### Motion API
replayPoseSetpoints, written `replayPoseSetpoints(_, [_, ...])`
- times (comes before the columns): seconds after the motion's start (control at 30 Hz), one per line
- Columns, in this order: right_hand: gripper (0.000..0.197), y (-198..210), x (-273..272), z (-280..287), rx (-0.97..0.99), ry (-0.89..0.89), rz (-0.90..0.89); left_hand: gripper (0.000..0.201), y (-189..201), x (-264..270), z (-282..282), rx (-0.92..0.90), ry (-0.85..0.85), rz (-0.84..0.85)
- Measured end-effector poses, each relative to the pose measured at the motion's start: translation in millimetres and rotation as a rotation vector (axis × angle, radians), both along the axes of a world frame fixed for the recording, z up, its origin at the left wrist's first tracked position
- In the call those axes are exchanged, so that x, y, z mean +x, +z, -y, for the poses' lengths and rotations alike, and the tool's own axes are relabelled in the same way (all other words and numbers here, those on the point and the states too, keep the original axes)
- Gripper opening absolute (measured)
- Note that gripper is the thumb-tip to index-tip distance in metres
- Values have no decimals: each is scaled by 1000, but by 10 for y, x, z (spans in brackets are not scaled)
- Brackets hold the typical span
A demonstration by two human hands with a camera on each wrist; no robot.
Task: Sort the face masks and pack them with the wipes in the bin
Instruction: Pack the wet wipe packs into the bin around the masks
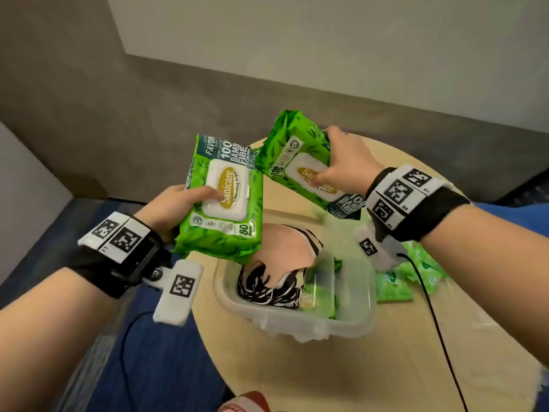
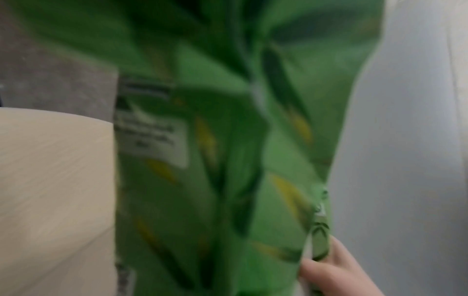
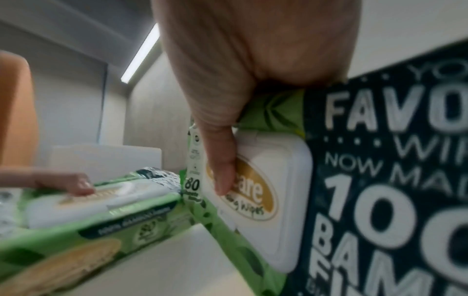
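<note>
My left hand [image 1: 184,203] grips a green wipes pack [image 1: 222,200] with a white flip lid, held in the air above the clear plastic bin [image 1: 350,319]. The same pack fills the left wrist view as a blurred green pack [image 2: 228,160], with a fingertip [image 2: 326,268] on its edge. My right hand [image 1: 338,171] grips a second green wipes pack [image 1: 294,156], tilted, thumb on its lid [image 3: 276,200]. Both packs hover close together, corners nearly touching. Inside the bin lie pink face masks [image 1: 285,248] with black-and-white straps on top of green packets.
The bin stands on a round light-wood table [image 1: 386,367]. More small green wipes packets [image 1: 413,275] lie on the table right of the bin, under my right wrist. A black cable [image 1: 436,328] trails across the table. Blue carpet [image 1: 154,367] lies below on the left.
</note>
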State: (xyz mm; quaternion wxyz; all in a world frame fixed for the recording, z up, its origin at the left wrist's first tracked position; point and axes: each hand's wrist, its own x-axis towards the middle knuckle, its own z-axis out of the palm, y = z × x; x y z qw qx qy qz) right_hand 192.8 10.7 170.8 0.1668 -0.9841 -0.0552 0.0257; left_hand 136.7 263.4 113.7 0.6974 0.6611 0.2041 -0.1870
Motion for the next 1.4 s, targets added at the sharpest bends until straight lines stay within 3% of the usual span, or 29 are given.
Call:
replayPoseSetpoints(0.1, [68, -161, 154, -41, -20, -41, -57, 29, -12, -2, -8, -56, -3, -26])
replayPoseSetpoints(0.2, [66, -308, 287, -69, -142, -21, -96, 20, -24, 17, -3, -84, -19, -14])
replayPoseSetpoints(0.5, [62, -878, 472, -310, -450, 292, -409, 14, -29, 33, 23, -85, -42, 27])
replayPoseSetpoints(0.6, [46, -1048, 459, -339, -540, 387, -539, 12, -18, 36, 35, -89, -44, 32])
replayPoseSetpoints(0.73, [44, -1091, 478, -369, -562, 461, -726, 11, -12, 43, 46, -98, -59, 33])
replayPoseSetpoints(0.93, [39, -1035, 464, -321, -445, 422, -786, 11, 43, 66, 45, -39, -106, 23])
replayPoseSetpoints(1.1, [40, -955, 388, -260, -416, 409, -805, 40, 420, 308, 113, 228, -223, 230])
replayPoseSetpoints(1.2, [46, -934, 336, -205, -413, 381, -809, 56, 758, 597, 339, 564, -328, 425])
replayPoseSetpoints(1.27, [54, -887, 283, -181, -409, 356, -811, 56, 908, 795, 614, 861, -452, 568])
replayPoseSetpoints(1.4, [66, -811, 169, -114, -358, 311, -822, 57, 823, 1068, 1205, 1191, -794, 694])
